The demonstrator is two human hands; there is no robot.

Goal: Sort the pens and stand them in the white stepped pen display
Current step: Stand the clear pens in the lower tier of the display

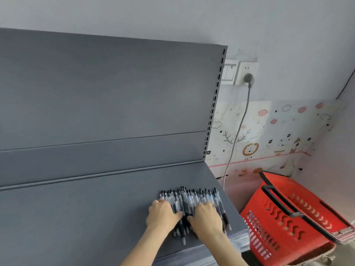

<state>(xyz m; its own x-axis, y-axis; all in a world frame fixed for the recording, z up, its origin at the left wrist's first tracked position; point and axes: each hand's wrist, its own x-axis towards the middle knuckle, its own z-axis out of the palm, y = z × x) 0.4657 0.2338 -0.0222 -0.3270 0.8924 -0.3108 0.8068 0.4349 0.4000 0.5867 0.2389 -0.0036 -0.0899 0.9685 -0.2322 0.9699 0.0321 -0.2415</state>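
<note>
A pile of several black-and-clear pens (189,198) lies flat on the grey shelf (96,212), near its right front corner. My left hand (163,215) rests palm down on the left side of the pile. My right hand (206,217) lies palm down on the right side. Both hands press flat on the pens with fingers spread over them, and neither has a pen lifted. The pens' clip ends point away from me. No white stepped pen display is in view.
A grey slotted back panel (115,93) rises behind the shelf. A red shopping basket (292,217) stands on the floor to the right, below the shelf edge. A wall socket with a plugged cable (248,78) hangs behind it.
</note>
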